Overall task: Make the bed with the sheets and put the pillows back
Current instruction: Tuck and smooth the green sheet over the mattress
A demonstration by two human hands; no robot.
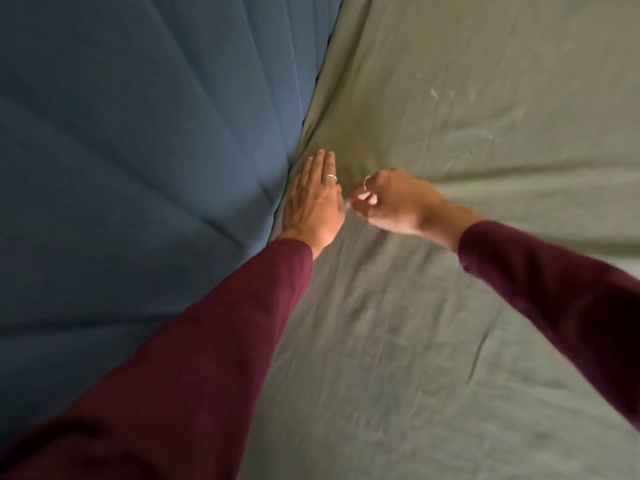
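Observation:
A grey-green sheet (450, 306) covers the mattress and fills the right and lower part of the view, creased around my hands. A blue padded surface (138, 150) rises along its left edge. My left hand (313, 199) lies flat with straight fingers, pressed into the seam where the sheet meets the blue surface. Just to its right, my right hand (391, 202) has its fingers curled and pinches a fold of the sheet. Folds radiate from that pinch. Both arms wear dark red sleeves. No pillows are in view.
The blue padded surface blocks the whole left side. Flat sheet stretches away to the right and towards me.

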